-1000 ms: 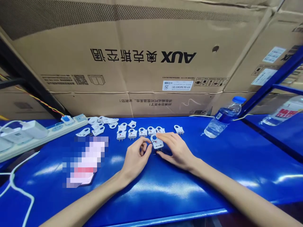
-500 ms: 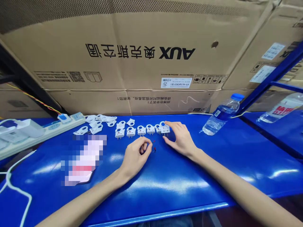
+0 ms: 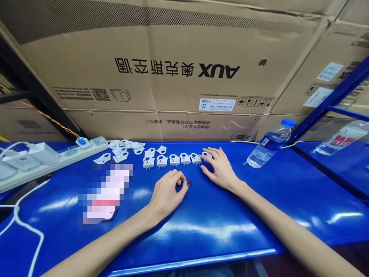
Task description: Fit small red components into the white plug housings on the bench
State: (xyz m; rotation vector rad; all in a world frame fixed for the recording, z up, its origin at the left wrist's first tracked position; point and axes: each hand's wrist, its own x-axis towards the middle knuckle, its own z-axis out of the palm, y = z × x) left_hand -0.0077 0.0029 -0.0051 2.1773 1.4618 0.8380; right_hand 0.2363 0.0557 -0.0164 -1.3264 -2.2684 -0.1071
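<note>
Your left hand (image 3: 168, 192) is working near the middle of the frame, thumb and forefinger meeting and seemingly pinching the thin leads of a small red-tipped part (image 3: 190, 181). Your right hand (image 3: 220, 169) is hovering just right of centre, fingers loosely spreading around the end white plug (image 3: 205, 154); whether they're gripping or only touching it, I cannot tell.

Watch that pinch: those leads are looking slender enough to be bending if you're squeezing unevenly, and a slack grip could be sending the part skidding over the slick blue tabletop (image 3: 216, 223). Above your left hand, the row of plugs (image 3: 174, 160) is standing prongs toward you, so a trailing right finger could be knocking the end one into its neighbour.

Those plugs are showing smooth white shells, round-holed handles and slim metal prongs. At right, the clear bottle (image 3: 269, 144) is gleaming, ribless as far as I'm seeing, under a blue cap. Behind, brown cardboard (image 3: 173, 34) is filling the upper frame, matt and creased, while the glossy tabletop is throwing back white glare.
</note>
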